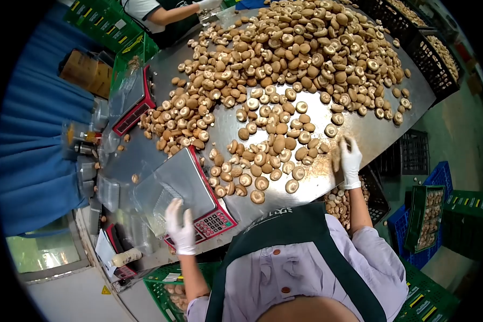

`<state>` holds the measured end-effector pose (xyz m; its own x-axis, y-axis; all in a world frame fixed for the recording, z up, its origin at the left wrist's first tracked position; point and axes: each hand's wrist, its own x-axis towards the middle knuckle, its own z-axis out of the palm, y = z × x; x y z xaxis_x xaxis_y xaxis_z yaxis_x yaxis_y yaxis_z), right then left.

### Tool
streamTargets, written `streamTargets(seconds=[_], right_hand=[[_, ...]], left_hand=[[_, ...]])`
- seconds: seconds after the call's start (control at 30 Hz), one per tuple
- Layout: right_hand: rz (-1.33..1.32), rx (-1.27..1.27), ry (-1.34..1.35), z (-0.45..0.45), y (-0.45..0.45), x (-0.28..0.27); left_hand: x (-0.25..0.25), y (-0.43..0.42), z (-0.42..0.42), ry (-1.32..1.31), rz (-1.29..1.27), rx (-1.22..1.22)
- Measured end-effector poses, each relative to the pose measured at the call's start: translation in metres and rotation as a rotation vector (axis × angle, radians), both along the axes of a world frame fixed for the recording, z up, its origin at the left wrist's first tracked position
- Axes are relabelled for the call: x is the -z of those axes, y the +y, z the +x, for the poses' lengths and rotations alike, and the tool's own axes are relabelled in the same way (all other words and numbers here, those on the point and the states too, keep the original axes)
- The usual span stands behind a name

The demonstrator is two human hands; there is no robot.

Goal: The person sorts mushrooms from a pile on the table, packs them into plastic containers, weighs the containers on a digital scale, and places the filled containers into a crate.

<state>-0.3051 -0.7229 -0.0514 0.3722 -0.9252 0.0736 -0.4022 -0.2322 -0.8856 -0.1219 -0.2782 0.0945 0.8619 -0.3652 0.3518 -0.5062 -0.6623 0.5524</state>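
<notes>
My left hand (181, 228), in a white glove, is at the front edge of the scale (190, 185) with its fingers apart. Just beyond its fingertips a clear plastic tray (163, 206) lies on the scale's pan; I cannot tell whether they touch. My right hand (351, 161), also gloved in white, is over the table's near right edge with its fingers apart. No object shows clearly in it. Between and ahead of my hands are loose brown mushrooms (279, 143), some caps up and some stems up. Behind them rises a large mushroom heap (306, 48).
A second red-edged scale (134, 102) stands at the far left. Clear trays (108, 193) lie along the left side. Black crates of mushrooms (437, 59) line the far right, and green crates (426, 214) stand at right. A co-worker's gloved hand (209, 5) is at the back.
</notes>
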Motion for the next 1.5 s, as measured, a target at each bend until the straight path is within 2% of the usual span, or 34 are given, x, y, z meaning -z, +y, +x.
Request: streamTargets(seconds=[0.07, 0.13, 0.17, 0.2, 0.23, 0.33, 0.4, 0.47, 0.53, 0.6, 0.63, 0.67, 0.73, 0.8, 0.87, 0.93, 1.0, 1.2, 1.27, 1.3, 1.33, 1.4, 1.47, 1.5], right_hand=[[-0.056, 0.075, -0.071, 0.002, -0.015, 0.018], [0.034, 0.036, -0.128, 0.007, -0.025, 0.028], [0.079, 0.0, -0.184, 0.014, -0.026, 0.037], [0.123, -0.033, -0.237, 0.02, -0.028, 0.043], [0.009, -0.074, -0.143, 0.029, -0.018, 0.025], [0.086, -0.234, -0.289, 0.056, -0.015, 0.032], [0.096, -0.343, -0.192, 0.075, -0.018, 0.038], [0.144, -0.376, -0.303, 0.097, -0.028, 0.046], [0.217, -0.402, -0.324, 0.117, -0.039, 0.041], [0.387, -0.453, -0.456, 0.14, -0.05, 0.046], [0.386, -0.511, -0.396, 0.149, -0.05, 0.03], [0.45, -0.575, -0.463, 0.162, -0.06, 0.049], [0.53, -0.614, -0.495, 0.188, -0.062, 0.04], [0.502, -0.798, -0.467, 0.209, -0.066, 0.02], [0.769, -0.866, -0.525, 0.229, -0.072, 0.028], [0.798, -0.962, -0.581, 0.245, -0.071, 0.026], [0.688, -1.065, -0.445, 0.257, -0.077, 0.031], [0.84, -0.982, -0.473, 0.263, -0.078, 0.04], [0.98, -0.836, -0.297, 0.261, -0.07, 0.024], [1.01, -0.78, -0.306, 0.265, -0.072, 0.054], [1.007, -0.815, -0.246, 0.268, -0.068, 0.047], [1.15, -0.985, -0.463, 0.276, -0.066, 0.046], [1.077, -0.984, -0.417, 0.278, -0.062, 0.037], [1.111, -0.99, -0.381, 0.28, -0.06, 0.032]], left_hand=[[0.031, -0.043, -0.021, 0.161, -0.178, 0.017], [0.077, -0.072, -0.042, 0.164, -0.086, 0.07], [0.085, -0.08, -0.044, -0.044, 0.156, 0.164], [0.098, -0.085, -0.045, 0.027, 0.154, 0.224], [0.105, -0.094, -0.046, 0.102, 0.111, 0.167], [0.13, -0.101, -0.041, 0.205, 0.044, -0.028], [0.152, -0.103, -0.043, 0.247, -0.047, -0.135], [0.17, -0.108, -0.044, 0.167, 0.078, -0.15], [0.167, -0.118, -0.045, 0.134, 0.092, -0.155], [0.173, -0.122, -0.038, 0.04, -0.004, -0.193], [0.172, -0.125, -0.037, 0.045, -0.024, -0.201], [0.171, -0.128, -0.034, 0.049, -0.045, -0.21], [0.174, -0.132, -0.026, 0.056, -0.088, -0.227], [0.174, -0.137, -0.018, 0.061, -0.132, -0.247], [0.171, -0.143, -0.013, 0.1, -0.204, -0.223], [0.17, -0.15, -0.004, 0.059, -0.243, -0.092], [0.168, -0.164, 0.015, 0.143, -0.35, -0.104], [0.175, -0.209, 0.075, 0.088, -0.439, -0.008], [0.173, -0.224, 0.1, 0.118, -0.559, 0.02], [0.171, -0.229, 0.11, 0.135, -0.558, 0.056], [0.17, -0.233, 0.119, 0.151, -0.558, 0.092], [0.171, -0.243, 0.132, 0.201, -0.627, 0.128], [0.167, -0.245, 0.138, 0.282, -0.653, 0.245], [0.17, -0.244, 0.14, 0.26, -0.562, 0.279]])
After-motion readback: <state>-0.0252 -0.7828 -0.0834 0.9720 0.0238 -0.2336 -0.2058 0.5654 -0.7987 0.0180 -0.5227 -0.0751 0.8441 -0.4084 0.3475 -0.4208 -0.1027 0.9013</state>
